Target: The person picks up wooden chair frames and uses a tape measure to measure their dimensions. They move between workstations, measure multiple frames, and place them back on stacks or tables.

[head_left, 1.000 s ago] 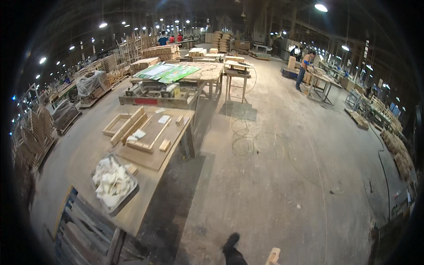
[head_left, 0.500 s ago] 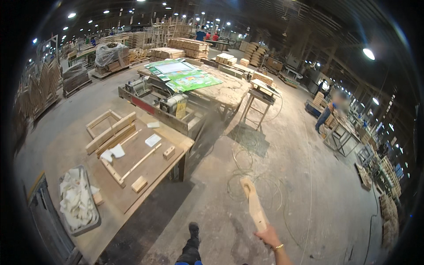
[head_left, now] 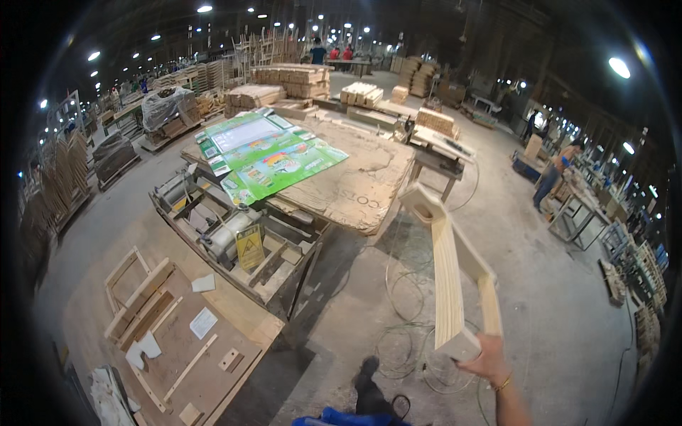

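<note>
wooden frame (head_left: pixel 447 287), its near end in the right hand (head_left: pixel 490 360)

Right hand (head_left: pixel 489 361) grips wooden frame (head_left: pixel 447 284), right of brown-topped table (head_left: pixel 353 186); green sheet (head_left: pixel 277 160) lies on table, yellow sign (head_left: pixel 249 250) at table's near side.

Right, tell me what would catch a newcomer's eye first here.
Most striking is the pale wooden frame, right of centre, raised above the floor in the right hand, with the fingers at its near end. Next comes the bright green printed sheet, left of centre on brown cardboard. Below it, a yellow warning tag stands out against metal machinery.
</note>
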Motion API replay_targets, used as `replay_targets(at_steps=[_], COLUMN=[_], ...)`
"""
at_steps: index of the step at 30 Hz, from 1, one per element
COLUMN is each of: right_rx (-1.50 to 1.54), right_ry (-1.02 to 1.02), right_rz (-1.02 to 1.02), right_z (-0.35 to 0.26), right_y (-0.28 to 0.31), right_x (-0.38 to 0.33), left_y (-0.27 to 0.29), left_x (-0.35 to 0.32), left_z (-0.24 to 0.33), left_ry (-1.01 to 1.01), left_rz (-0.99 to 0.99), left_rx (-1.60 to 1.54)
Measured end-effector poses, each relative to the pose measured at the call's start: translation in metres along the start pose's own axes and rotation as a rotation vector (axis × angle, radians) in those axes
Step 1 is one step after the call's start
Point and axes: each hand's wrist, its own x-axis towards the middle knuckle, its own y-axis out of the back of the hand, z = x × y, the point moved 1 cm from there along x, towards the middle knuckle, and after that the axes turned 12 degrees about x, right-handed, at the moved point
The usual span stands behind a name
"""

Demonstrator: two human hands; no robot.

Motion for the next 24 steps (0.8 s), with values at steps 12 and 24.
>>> replay_targets(at_steps=[12, 24], right_rx=[-0.132, -0.192], right_ry=[0.841, 0.888], right_rz=[-0.518, -0.684], right_z=[0.212, 0.372], right_y=[-0.042, -0.155], right_x=[0.444, 0.696], left_y=[0.159, 0.189], left_x=[0.186, 0.309], left_z=[0.040, 0.051], left_ry=[0.181, 0.300], left_rz=[0.227, 0.222], left_rx=[-0.130, -0.181])
